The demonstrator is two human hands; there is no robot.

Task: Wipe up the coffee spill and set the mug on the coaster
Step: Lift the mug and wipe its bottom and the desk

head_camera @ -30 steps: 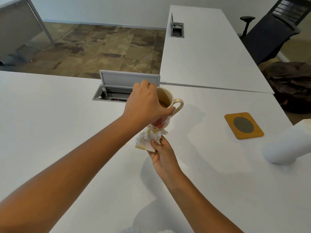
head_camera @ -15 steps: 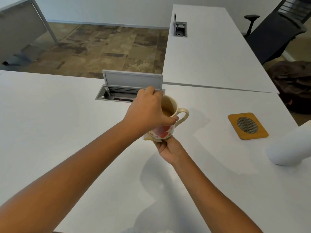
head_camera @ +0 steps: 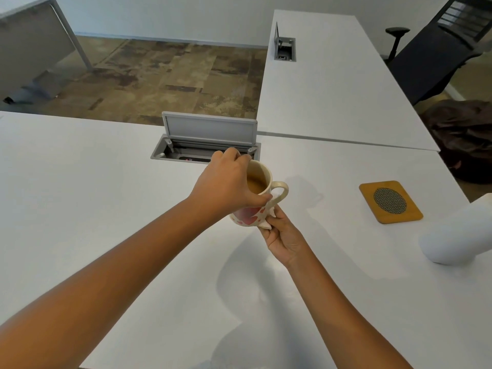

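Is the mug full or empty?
Partly full: light brown coffee shows inside the mug, well below the rim. The left hand grips it from above.

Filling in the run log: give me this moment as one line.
left hand: grips mug by rim, lifted | right hand: presses tissue under mug | coaster: bare, to the right | mug: holds coffee
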